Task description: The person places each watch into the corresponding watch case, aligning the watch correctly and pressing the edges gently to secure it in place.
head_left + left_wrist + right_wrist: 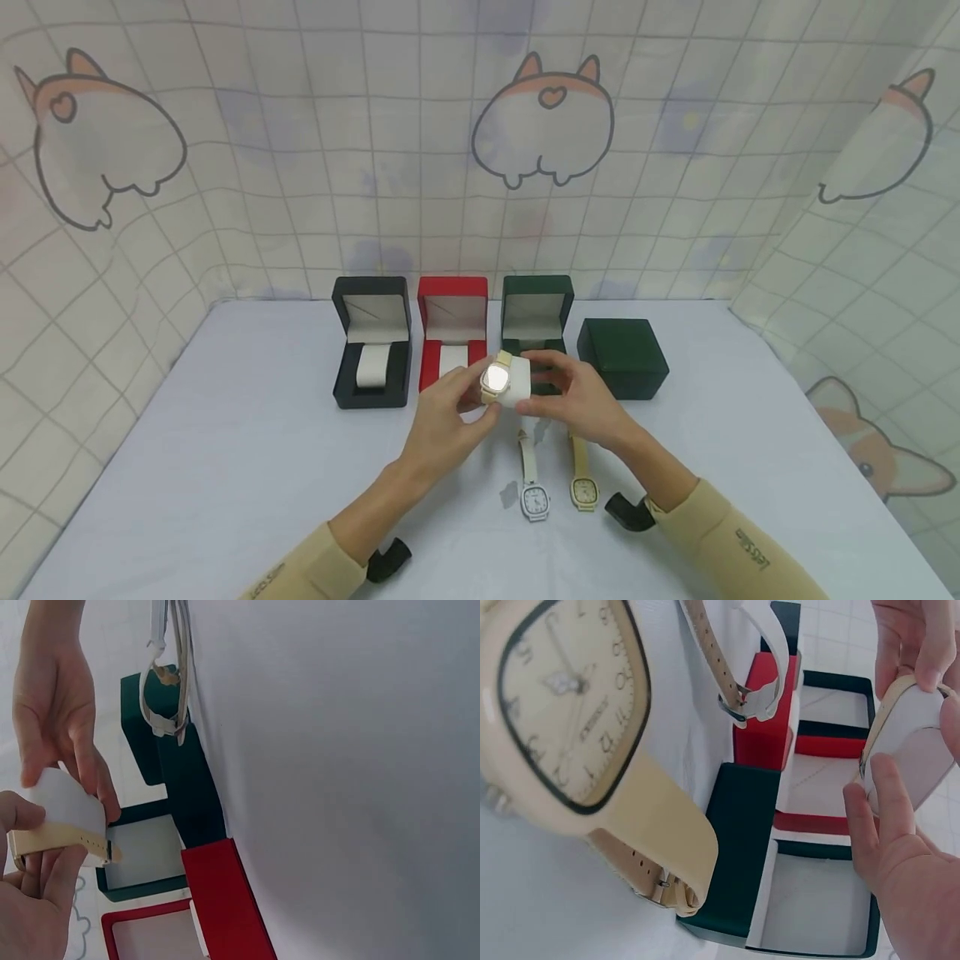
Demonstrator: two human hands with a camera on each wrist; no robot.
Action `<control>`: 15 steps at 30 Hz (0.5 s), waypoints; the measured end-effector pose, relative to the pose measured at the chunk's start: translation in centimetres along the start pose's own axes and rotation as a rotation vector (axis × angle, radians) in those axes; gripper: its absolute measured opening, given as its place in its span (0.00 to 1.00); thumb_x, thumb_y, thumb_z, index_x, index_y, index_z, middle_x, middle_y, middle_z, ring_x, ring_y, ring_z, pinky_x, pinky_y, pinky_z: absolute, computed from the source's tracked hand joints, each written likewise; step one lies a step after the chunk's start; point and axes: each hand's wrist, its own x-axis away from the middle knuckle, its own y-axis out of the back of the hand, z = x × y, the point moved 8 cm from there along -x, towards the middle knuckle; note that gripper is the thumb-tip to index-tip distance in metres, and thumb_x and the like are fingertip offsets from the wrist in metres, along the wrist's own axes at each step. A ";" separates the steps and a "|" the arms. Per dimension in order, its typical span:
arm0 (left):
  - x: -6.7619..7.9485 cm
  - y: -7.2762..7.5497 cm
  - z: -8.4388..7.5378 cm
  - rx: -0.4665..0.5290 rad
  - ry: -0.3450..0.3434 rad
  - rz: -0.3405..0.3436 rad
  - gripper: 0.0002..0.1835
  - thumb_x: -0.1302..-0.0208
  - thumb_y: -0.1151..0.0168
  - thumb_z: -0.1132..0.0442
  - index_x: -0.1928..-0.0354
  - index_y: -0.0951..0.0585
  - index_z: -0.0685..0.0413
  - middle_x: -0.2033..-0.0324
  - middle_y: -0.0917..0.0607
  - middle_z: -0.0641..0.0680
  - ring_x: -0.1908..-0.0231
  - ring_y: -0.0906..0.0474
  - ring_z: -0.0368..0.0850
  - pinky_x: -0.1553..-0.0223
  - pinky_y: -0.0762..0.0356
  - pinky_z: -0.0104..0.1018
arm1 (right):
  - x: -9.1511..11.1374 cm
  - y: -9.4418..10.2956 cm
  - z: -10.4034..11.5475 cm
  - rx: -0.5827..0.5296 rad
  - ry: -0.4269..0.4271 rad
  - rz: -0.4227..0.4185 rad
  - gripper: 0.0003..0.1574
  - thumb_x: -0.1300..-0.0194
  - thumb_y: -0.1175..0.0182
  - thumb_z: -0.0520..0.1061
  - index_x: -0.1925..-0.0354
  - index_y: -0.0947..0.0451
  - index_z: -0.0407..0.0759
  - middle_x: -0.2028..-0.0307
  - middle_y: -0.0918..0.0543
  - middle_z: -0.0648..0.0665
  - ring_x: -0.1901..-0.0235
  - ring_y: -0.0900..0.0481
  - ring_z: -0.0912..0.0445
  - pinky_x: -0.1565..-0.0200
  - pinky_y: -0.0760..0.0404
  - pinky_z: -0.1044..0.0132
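In the head view, a cream-strapped watch (495, 379) is wrapped around a white watch cushion (519, 385), held up in front of the boxes. My left hand (442, 421) grips the watch and the cushion's left side between thumb and fingers. On the cushion's other side, my right hand (576, 398) holds it with thumb and fingers. The left wrist view shows the cream strap (52, 838) with its holes and loose end around the cushion. Beneath my hands, a white watch (535, 500) and another cream watch (585, 492) lie on the table.
Three open watch boxes stand in a row at the back: black (342, 390), red (452, 287) and green (537, 284). White cushions sit in the black and red ones. A closed green box (624, 358) stands to their right. Patterned curtains (420, 167) surround the white table (247, 467).
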 end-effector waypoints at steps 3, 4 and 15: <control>0.0 0.0 0.0 0.004 0.027 -0.011 0.32 0.41 0.26 0.73 0.34 0.23 0.61 0.62 0.17 0.51 0.64 0.17 0.46 0.58 0.15 0.34 | 0.0 0.0 0.1 -0.002 -0.003 -0.006 0.45 0.40 0.23 0.47 0.30 0.31 0.42 0.34 0.25 0.41 0.38 0.24 0.43 0.44 0.18 0.50; -0.1 0.0 0.1 0.003 0.039 -0.014 0.31 0.41 0.26 0.73 0.34 0.23 0.61 0.62 0.17 0.50 0.64 0.18 0.46 0.58 0.15 0.33 | 0.0 0.0 0.1 -0.005 -0.005 -0.010 0.45 0.40 0.23 0.48 0.30 0.31 0.42 0.34 0.25 0.41 0.38 0.24 0.43 0.44 0.18 0.50; -0.1 -0.2 0.1 0.027 0.073 -0.012 0.30 0.44 0.22 0.71 0.38 0.20 0.62 0.61 0.20 0.51 0.60 0.19 0.42 0.55 0.16 0.32 | 0.0 -0.4 0.3 -0.047 -0.005 -0.019 0.46 0.41 0.22 0.49 0.30 0.31 0.44 0.35 0.25 0.44 0.39 0.24 0.45 0.48 0.16 0.57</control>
